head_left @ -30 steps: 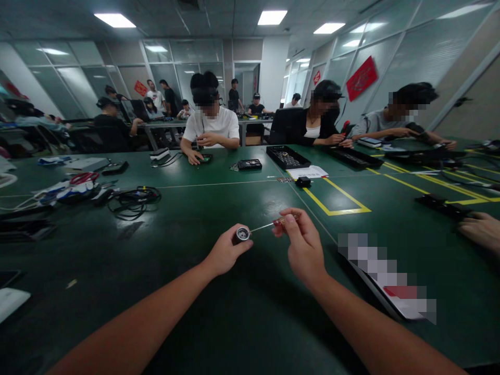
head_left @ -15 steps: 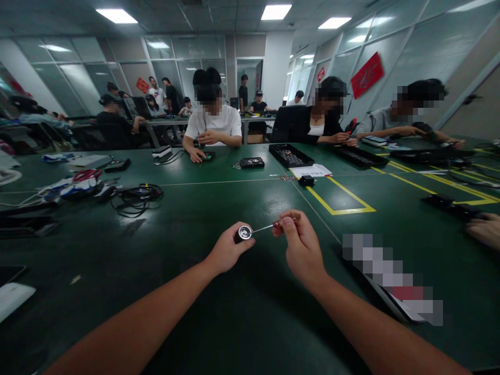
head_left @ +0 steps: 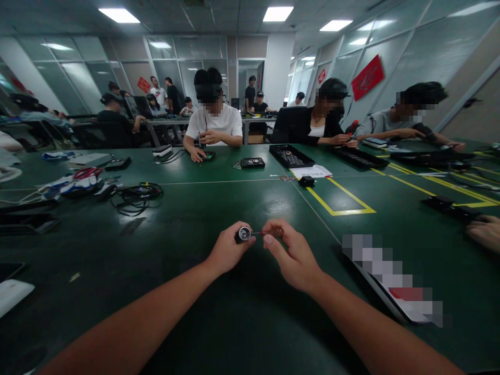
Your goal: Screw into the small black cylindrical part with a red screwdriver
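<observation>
Basically, L hand (head_left: 229,250) has its grip wrapped round a dark cyl. (head_left: 244,234), silvery open end facing the viewer. R hand (head_left: 295,258) has fingers & thumb closed on the reddish see-thru handle of a screwdriver (head_left: 276,230), thin shaft running L to the cyl.'s open end; tip too small to tell if it touches inside. Both things are held over the near half of the green surface (head_left: 242,323), approx. midway btwn its L & R sides.

Toward the L edge: blk cable bundle (head_left: 138,198); white item (head_left: 14,297) nearer the near L corner. By the far edge, right of ctr: blk tray (head_left: 291,158) w/ small parts, then a small blk block (head_left: 307,181) next to yellow tape (head_left: 353,212). Right of the R forearm: flat item (head_left: 390,284), top blurred out. Co-worker's hand (head_left: 486,232) near the R edge.
</observation>
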Demonstrator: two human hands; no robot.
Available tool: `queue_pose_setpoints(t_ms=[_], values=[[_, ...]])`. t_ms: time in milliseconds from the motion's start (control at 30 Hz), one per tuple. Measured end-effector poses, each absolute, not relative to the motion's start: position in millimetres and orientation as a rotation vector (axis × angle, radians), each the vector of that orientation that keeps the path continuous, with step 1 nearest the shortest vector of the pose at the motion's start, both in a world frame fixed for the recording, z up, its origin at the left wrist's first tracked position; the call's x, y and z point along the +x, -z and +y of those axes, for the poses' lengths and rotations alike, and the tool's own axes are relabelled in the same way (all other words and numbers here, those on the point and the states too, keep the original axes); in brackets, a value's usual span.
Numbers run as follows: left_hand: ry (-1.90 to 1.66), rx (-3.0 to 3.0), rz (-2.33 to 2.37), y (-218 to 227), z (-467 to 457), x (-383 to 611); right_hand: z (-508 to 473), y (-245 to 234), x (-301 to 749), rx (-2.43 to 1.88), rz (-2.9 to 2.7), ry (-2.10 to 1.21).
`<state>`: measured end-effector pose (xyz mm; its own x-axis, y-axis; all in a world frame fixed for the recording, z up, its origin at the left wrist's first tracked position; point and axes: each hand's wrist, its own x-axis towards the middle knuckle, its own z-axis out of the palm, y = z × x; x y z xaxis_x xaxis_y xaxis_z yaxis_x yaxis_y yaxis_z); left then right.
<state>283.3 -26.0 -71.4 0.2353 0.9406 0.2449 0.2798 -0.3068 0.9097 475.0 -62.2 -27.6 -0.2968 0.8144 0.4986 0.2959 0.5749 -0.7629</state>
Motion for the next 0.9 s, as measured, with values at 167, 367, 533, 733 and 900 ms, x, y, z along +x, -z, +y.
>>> queue_pose_setpoints(t_ms=[167, 367, 533, 733, 900], values=[[-1.087, 1.798, 1.188, 72.1, -25.8, 283.2, -62.3, 29.6, 470.2, -0.991, -1.741, -0.605], [-1.068, 1.996, 1.346, 71.9, -24.9, 282.2, -58.5, 33.4, 471.0, -1.089, -1.621, -0.612], [-1.018, 2.151, 1.388, 72.9, -24.3, 279.4, -55.5, 31.2, 471.0, -1.11, -1.667, -0.614], [-0.994, 2.124, 1.384, 72.1, -23.0, 277.9, -55.6, 33.3, 468.8, -1.133, -1.664, -0.591], [-0.974, 2.142, 1.393, 71.4, -23.6, 278.6, -57.2, 34.3, 468.9, -1.136, -1.692, -0.607]])
